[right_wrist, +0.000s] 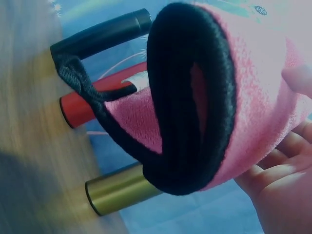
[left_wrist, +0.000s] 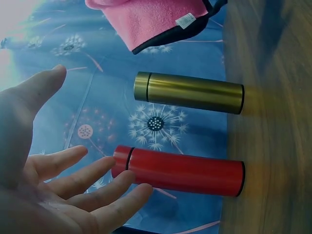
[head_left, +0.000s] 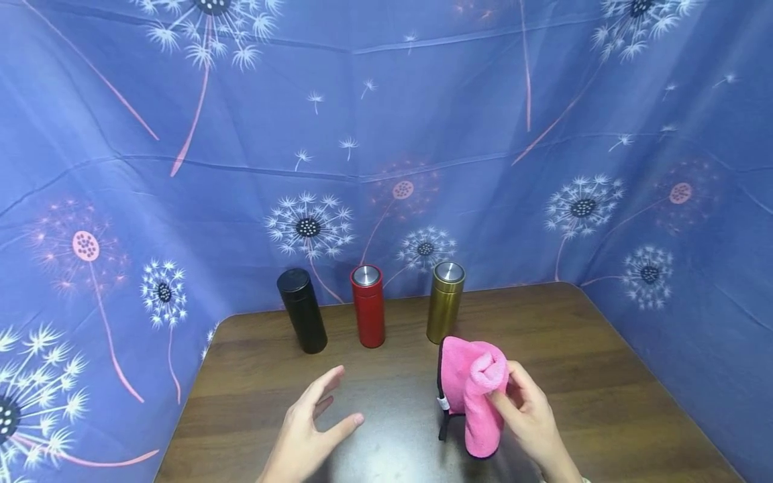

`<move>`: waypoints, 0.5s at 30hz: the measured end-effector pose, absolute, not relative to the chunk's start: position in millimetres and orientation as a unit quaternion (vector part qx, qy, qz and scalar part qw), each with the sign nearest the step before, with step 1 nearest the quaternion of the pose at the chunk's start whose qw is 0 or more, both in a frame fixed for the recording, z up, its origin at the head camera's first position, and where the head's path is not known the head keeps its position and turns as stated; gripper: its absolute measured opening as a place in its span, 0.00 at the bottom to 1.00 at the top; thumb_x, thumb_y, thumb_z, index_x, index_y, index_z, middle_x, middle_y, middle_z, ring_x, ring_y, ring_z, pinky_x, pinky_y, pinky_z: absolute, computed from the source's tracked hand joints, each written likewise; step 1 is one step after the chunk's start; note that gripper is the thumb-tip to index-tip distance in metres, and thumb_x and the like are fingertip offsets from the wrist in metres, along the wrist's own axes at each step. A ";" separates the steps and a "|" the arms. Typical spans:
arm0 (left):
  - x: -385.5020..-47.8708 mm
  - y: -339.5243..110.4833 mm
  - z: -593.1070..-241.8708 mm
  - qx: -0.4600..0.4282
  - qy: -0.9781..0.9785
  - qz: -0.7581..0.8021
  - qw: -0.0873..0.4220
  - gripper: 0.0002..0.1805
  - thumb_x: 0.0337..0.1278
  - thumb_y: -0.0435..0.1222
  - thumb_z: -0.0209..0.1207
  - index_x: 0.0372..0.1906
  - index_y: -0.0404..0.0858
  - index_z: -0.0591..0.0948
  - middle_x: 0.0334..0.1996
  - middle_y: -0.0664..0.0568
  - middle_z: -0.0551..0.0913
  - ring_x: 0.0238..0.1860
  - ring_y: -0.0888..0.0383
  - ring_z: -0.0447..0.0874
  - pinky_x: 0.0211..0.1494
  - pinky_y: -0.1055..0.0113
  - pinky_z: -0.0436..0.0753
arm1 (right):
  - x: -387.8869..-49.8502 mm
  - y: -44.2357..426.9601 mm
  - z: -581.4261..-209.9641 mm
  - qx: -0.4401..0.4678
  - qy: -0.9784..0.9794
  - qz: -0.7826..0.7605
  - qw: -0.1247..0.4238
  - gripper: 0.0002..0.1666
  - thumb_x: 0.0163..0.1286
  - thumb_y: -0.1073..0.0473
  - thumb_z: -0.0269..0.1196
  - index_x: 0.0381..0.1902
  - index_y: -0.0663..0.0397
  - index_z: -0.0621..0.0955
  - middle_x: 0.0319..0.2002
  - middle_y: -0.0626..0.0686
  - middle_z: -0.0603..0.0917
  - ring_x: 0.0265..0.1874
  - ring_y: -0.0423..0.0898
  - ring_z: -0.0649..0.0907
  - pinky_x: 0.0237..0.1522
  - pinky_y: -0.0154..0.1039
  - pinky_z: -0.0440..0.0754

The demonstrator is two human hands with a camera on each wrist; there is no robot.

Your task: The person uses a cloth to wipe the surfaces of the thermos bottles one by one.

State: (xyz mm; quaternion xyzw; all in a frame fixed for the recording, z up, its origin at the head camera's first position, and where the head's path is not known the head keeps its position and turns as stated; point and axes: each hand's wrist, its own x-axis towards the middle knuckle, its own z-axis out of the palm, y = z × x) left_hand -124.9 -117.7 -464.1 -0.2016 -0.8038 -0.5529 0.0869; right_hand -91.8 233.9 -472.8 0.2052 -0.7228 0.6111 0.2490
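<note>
My right hand (head_left: 531, 416) grips a folded pink cloth (head_left: 483, 376) with black edging, a small white tag and a black loop. The right wrist view shows the cloth (right_wrist: 258, 97) close up, its black-edged folds facing the camera. My left hand (head_left: 314, 426) is held above the table with fingers spread and nothing in it. Beyond the hands stand three upright flasks: a black flask (head_left: 303, 312) at left, a red flask (head_left: 369, 307) in the middle and a gold flask (head_left: 445, 303) at right, just behind the cloth.
The flasks stand toward the back of a brown wooden table (head_left: 580, 362). A blue curtain (head_left: 501, 215) printed with dandelions hangs behind the table and along its sides. Light glares off the tabletop near the front.
</note>
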 end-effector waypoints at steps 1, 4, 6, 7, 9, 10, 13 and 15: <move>-125.6 -117.2 -464.7 -0.203 -0.803 -0.554 0.087 0.39 0.48 0.44 0.76 0.68 0.54 0.73 0.63 0.59 0.78 0.62 0.55 0.77 0.59 0.56 0.81 | -92.5 234.9 -471.7 0.206 -0.726 0.606 0.250 0.18 0.62 0.85 0.57 0.48 0.72 0.75 0.42 0.48 0.82 0.42 0.40 0.80 0.44 0.29 0.79; -127.8 -116.0 -466.2 -0.202 -0.800 -0.558 0.089 0.39 0.48 0.44 0.76 0.67 0.54 0.73 0.63 0.59 0.77 0.63 0.55 0.77 0.59 0.55 0.81 | -94.6 239.3 -467.7 0.209 -0.743 0.581 0.257 0.21 0.59 0.87 0.58 0.49 0.72 0.75 0.44 0.48 0.82 0.44 0.39 0.81 0.45 0.28 0.79; -129.1 -115.7 -466.7 -0.200 -0.799 -0.560 0.089 0.39 0.47 0.44 0.77 0.67 0.54 0.74 0.62 0.60 0.78 0.62 0.55 0.77 0.59 0.55 0.81 | -96.0 243.7 -464.4 0.207 -0.761 0.552 0.271 0.23 0.56 0.87 0.60 0.49 0.70 0.76 0.45 0.47 0.82 0.45 0.37 0.81 0.45 0.26 0.79; -129.6 -116.0 -466.6 -0.198 -0.799 -0.561 0.089 0.39 0.47 0.44 0.77 0.67 0.54 0.74 0.62 0.60 0.78 0.62 0.55 0.77 0.59 0.54 0.81 | -97.5 245.7 -463.1 0.206 -0.771 0.532 0.284 0.25 0.54 0.88 0.61 0.49 0.69 0.77 0.45 0.47 0.82 0.45 0.36 0.81 0.46 0.25 0.79; -130.4 -116.8 -466.5 -0.195 -0.801 -0.560 0.087 0.38 0.47 0.44 0.77 0.66 0.54 0.74 0.62 0.60 0.78 0.62 0.55 0.77 0.59 0.55 0.80 | -101.0 250.3 -460.0 0.199 -0.796 0.479 0.312 0.27 0.50 0.86 0.65 0.49 0.66 0.79 0.44 0.46 0.83 0.45 0.34 0.81 0.46 0.23 0.77; -130.6 -117.3 -466.6 -0.193 -0.801 -0.560 0.086 0.38 0.47 0.44 0.77 0.66 0.54 0.74 0.62 0.60 0.78 0.62 0.55 0.77 0.59 0.55 0.80 | -103.1 252.4 -458.3 0.196 -0.809 0.447 0.327 0.28 0.49 0.85 0.67 0.48 0.63 0.80 0.43 0.45 0.83 0.43 0.34 0.81 0.44 0.21 0.77; -130.8 -118.2 -466.8 -0.189 -0.803 -0.560 0.080 0.38 0.47 0.45 0.77 0.66 0.54 0.75 0.62 0.60 0.78 0.62 0.55 0.77 0.60 0.55 0.80 | -110.6 258.2 -453.7 0.200 -0.836 0.364 0.358 0.29 0.45 0.80 0.70 0.47 0.60 0.81 0.40 0.46 0.83 0.37 0.35 0.79 0.39 0.22 0.76; -131.0 -118.6 -467.1 -0.188 -0.802 -0.561 0.077 0.37 0.48 0.45 0.77 0.66 0.54 0.75 0.62 0.59 0.78 0.62 0.55 0.76 0.60 0.55 0.79 | -115.4 260.6 -452.0 0.207 -0.853 0.320 0.358 0.29 0.45 0.78 0.71 0.48 0.58 0.81 0.39 0.46 0.82 0.35 0.38 0.78 0.38 0.25 0.76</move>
